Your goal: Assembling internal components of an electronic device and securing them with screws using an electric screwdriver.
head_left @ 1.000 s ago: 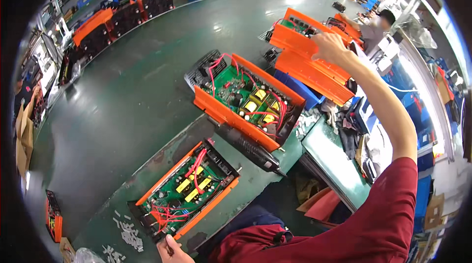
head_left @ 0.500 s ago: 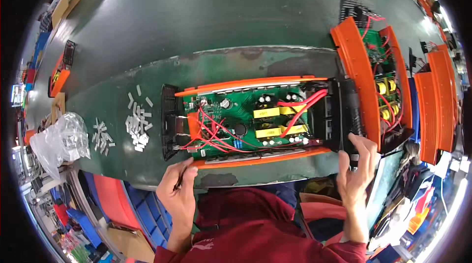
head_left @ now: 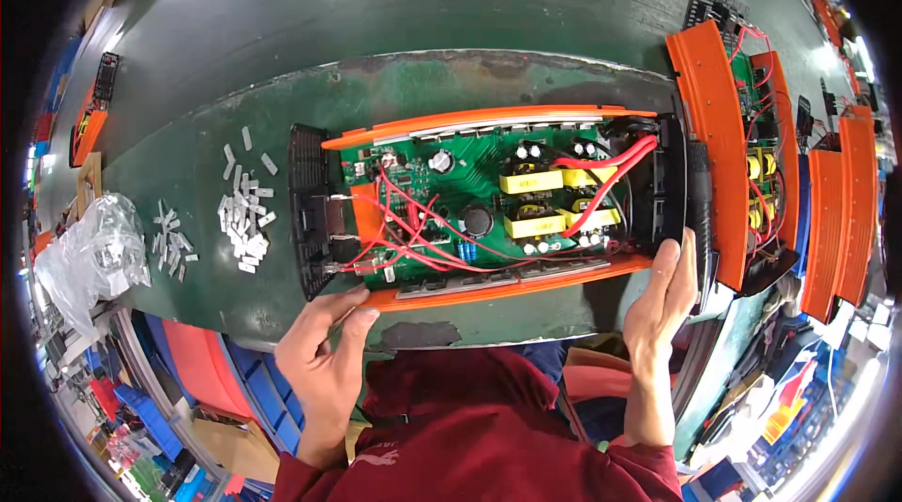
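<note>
An uncovered power inverter (head_left: pixel 470 197) lies across the bench in front of me. It has orange side rails, a green circuit board, yellow transformers and loops of red wire. At its near left corner, beside the black slotted end panel (head_left: pixel 310 211), my left hand (head_left: pixel 324 342) pinches the orange rail between thumb and fingers. My right hand (head_left: pixel 660 305) grips the near right corner by the other black end panel (head_left: pixel 669 183), its fingers fairly straight and close together. Just beyond that panel stands a black cylindrical object (head_left: pixel 700 211), partly hidden.
Small pale strips lie in two piles (head_left: pixel 246 220) on the left, beside a clear plastic bag (head_left: pixel 94 253). More orange-cased units (head_left: pixel 714 126) line the right side. Another orange-and-black unit (head_left: pixel 91 117) sits far left. Blue bins (head_left: pixel 268 389) are below the bench edge.
My right hand has left the black cylindrical object and taken the inverter's near right corner. The thin dark item in my left hand no longer shows. The whole view has shifted slightly.
</note>
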`<state>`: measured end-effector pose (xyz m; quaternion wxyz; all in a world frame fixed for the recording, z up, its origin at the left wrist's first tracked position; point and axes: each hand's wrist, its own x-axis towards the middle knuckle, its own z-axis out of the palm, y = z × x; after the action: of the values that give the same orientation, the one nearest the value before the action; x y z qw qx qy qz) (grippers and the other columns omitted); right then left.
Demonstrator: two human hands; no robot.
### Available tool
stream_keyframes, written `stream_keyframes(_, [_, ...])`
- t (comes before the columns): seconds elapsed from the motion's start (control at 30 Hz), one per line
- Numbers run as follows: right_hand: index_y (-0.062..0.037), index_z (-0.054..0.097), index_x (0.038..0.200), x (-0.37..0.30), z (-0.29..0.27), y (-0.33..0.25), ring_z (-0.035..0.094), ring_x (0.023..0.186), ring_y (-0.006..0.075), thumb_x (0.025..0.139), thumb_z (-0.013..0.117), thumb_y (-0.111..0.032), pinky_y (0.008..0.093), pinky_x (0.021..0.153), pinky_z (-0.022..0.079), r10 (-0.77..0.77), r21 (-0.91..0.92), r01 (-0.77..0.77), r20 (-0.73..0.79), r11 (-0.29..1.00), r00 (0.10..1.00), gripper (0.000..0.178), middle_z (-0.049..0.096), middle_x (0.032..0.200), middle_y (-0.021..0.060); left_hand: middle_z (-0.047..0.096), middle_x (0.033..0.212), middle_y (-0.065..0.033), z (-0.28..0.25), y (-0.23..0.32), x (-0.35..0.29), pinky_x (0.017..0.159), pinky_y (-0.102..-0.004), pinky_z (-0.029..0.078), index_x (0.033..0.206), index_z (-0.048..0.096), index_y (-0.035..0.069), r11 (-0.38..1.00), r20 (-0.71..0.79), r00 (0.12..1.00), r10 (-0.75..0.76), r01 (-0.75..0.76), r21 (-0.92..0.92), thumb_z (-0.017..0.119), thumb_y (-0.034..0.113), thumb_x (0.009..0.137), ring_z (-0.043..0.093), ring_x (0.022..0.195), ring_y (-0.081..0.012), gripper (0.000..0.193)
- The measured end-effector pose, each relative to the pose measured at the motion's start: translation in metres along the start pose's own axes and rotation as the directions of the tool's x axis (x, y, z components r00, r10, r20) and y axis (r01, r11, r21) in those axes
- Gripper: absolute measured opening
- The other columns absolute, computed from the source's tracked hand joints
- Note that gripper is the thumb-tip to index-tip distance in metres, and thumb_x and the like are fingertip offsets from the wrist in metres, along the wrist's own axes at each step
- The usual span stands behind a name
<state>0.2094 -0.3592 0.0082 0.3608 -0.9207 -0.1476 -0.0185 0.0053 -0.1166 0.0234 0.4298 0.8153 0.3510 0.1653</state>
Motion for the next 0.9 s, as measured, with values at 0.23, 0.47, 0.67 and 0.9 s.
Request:
stream_keyframes(0.23, [0.0046, 0.055, 0.136, -0.002, -0.012, 0.004, 0.057, 0.118, 0.0330, 0.108, 0.047, -0.014, 0.0411, 0.105, 0.043, -0.191, -0.098, 0.183, -0.085, 0.978, 0.978, 0.035, 0.060, 0.128, 0.0214, 0.074, 0.109, -0.0128, -0.008, 0.064, 0.049, 0.064, -0.0330, 0.059, 0.117, 0.071, 0.006, 0.726, 0.243, 0.741, 0.626, -0.668, 0.167, 0.086, 0.008, 0.078, 0.075, 0.087, -0.0248, 0.041])
stream_keyframes(0.47, [-0.0036, 0.067, 0.120, -0.012, -0.025, -0.013, 0.057, 0.112, 0.0339, 0.089, 0.066, 0.007, 0.0415, 0.097, 0.046, -0.333, -0.132, 0.317, -0.119, 0.939, 0.935, 0.032, 0.058, 0.128, 0.0185, 0.061, 0.112, -0.0038, 0.011, 0.066, 0.090, 0.059, -0.0249, 0.053, 0.119, 0.070, 0.008, 0.269, 0.636, 0.343, 0.691, -0.939, 0.214, 0.072, 0.014, 0.084, 0.066, 0.082, -0.0112, 0.035])
stream_keyframes(0.67, [-0.0057, 0.069, 0.113, -0.010, -0.025, -0.008, 0.056, 0.107, 0.0325, 0.084, 0.068, 0.010, 0.0412, 0.090, 0.047, -0.330, -0.072, 0.323, -0.149, 0.944, 0.932, 0.033, 0.057, 0.129, 0.0172, 0.062, 0.106, -0.0046, 0.015, 0.067, 0.110, 0.059, -0.0297, 0.056, 0.092, 0.066, 0.006, 0.155, 0.711, 0.201, 0.673, -0.979, 0.130, 0.075, 0.012, 0.077, 0.068, 0.074, -0.0163, 0.019])
stream_keyframes(0.9, [-0.0058, 0.070, 0.112, -0.015, -0.024, -0.010, 0.056, 0.107, 0.0336, 0.085, 0.067, 0.009, 0.0425, 0.091, 0.047, -0.326, -0.084, 0.316, -0.153, 0.945, 0.933, 0.031, 0.057, 0.129, 0.0179, 0.061, 0.097, -0.0048, 0.011, 0.078, 0.106, 0.060, -0.0301, 0.056, 0.095, 0.063, 0.006, 0.206, 0.667, 0.236, 0.707, -0.970, 0.126, 0.073, 0.015, 0.085, 0.067, 0.078, -0.0167, 0.016])
